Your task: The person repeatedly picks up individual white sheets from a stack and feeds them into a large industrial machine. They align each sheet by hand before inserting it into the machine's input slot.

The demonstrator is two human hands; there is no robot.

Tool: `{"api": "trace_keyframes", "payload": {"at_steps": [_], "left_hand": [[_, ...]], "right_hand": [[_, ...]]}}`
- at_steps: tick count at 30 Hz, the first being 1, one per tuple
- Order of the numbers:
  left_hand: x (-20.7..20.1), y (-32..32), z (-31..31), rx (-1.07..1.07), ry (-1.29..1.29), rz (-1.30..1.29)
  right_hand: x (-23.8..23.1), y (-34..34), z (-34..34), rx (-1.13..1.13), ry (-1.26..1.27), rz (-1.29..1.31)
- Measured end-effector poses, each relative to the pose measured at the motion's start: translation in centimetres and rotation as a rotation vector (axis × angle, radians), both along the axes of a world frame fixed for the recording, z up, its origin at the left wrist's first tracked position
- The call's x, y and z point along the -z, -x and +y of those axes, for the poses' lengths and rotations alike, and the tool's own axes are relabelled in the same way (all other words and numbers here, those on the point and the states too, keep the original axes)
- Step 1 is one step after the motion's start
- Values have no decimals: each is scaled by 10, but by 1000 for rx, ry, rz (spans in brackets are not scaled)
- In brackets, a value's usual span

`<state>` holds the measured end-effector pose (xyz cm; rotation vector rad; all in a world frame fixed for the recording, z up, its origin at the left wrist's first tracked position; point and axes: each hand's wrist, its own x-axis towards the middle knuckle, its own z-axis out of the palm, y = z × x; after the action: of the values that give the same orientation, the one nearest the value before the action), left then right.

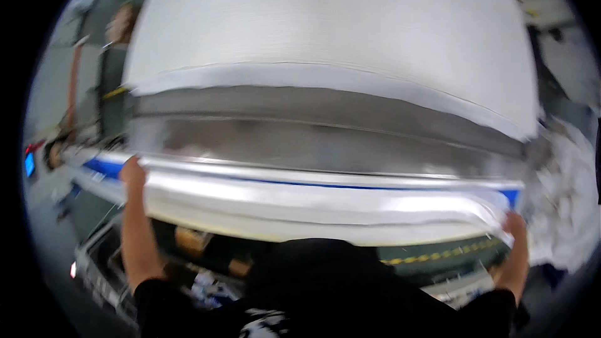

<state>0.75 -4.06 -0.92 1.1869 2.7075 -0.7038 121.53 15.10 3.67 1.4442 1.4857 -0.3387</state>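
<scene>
A long strip of white cloth [325,203] stretches across in front of my body, its near edge hanging in a curve. My left hand [133,172] is closed at the cloth's left end, beside the blue part of the rail. At the opposite end my right hand [514,223] grips the bunched, folded corner of the same cloth. Blur hides the single fingers of both hands. Just beyond the cloth runs a long silvery rail [313,175] with a blue edge.
Behind the rail lies a grey metal bed [263,141]. A wide white sheet [332,19] covers the far surface and ends in a ragged edge. Crumpled white fabric [566,194] is heaped at the right. A grey crate [100,269] stands low on the left.
</scene>
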Motion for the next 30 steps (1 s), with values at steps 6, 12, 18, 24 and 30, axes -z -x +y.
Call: {"api": "trace_keyframes", "payload": {"at_steps": [6, 12, 18, 24, 30], "left_hand": [[-10, -107, 70, 74, 119, 9], [0, -116, 76, 256, -9, -21], [-8, -115, 96, 222, 45, -19], [-4, -117, 96, 238, 34, -21], [6, -120, 104, 203, 60, -12]], "right_hand": [[-17, 93, 14, 43, -52, -181], [-11, 86, 23, 98, -64, -222], [3, 67, 32, 265, 138, -255], [10, 94, 40, 136, 14, -52], [10, 126, 47, 46, -292, -58]]}}
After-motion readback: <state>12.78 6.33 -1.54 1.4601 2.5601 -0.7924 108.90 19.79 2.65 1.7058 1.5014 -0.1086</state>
